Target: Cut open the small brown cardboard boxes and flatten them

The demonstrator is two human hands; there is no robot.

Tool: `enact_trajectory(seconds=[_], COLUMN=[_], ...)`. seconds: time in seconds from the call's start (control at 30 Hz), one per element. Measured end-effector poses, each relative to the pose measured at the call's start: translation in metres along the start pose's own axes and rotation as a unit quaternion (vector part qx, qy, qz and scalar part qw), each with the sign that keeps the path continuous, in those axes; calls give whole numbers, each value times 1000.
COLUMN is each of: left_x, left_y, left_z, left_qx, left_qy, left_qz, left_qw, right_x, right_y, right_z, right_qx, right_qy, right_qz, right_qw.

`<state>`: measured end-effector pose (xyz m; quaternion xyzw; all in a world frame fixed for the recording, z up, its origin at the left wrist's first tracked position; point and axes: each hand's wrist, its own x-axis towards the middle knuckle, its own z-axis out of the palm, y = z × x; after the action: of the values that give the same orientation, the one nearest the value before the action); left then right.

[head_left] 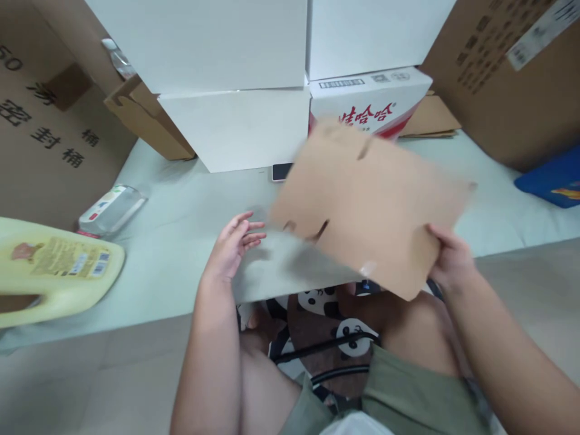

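Observation:
A flat brown cardboard sheet [367, 199] with slots cut along its edges hangs tilted over the front of the table, slightly blurred. My right hand [453, 257] grips its lower right corner, thumb on the near face and the other fingers hidden behind. To the left of the sheet, my left hand [235, 244] is held above the tabletop with fingers apart and nothing in it. Just behind the sheet's left edge lies a dark-screened phone [281, 171], partly covered by the cardboard.
White boxes [235, 127] stand at the back, one with red lettering [369, 99]. Folded cardboard [430, 118] lies behind right; a narrow open carton [151, 118] leans left. A clear bottle [111, 208] and yellow jug [58, 272] lie left. A blue packet [553, 178] sits right.

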<state>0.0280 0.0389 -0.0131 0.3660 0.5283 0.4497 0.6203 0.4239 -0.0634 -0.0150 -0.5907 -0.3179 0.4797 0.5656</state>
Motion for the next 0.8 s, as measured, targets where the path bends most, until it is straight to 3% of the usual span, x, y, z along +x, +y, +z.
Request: enact_trajectory(seconds=[0.1,0.2,0.27,0.37,0.47,0.53,0.6,0.7,0.8], left_x=[-2,-2,-1,3,7,9,11,15,17], left_y=[-2,-5,-9,-13,-14,-15,-14,-13,-11], left_z=[4,9,14,20,25,27,27,25,23], left_qx=[20,49,60,69,76,78,75,70,69], left_qy=[-23,-42,-48,-49,-47,-45,-39,-30,-31], left_qz=[-9,-17,-19,-22,-26,-30,-33,-26,-17], left_qw=[1000,998,997,996,996,995,996,997,997], right_x=[-25,-33,-20,29,104,153,188,204,183], right_y=[-4,-6,-11,-31,-66,-86,-92,-70,-33], right_z=[-58,-102,-120,-134,-136,-132,-122,-98,-63], right_qx=[12,-18,-28,-18,12,-5,-83,-159,-218], right_qy=[129,182,216,257,246,202,222,188,117], right_qz=[-3,0,-30,-84,-116,-124,-60,0,18], right_qw=[992,983,975,963,962,972,970,969,969])
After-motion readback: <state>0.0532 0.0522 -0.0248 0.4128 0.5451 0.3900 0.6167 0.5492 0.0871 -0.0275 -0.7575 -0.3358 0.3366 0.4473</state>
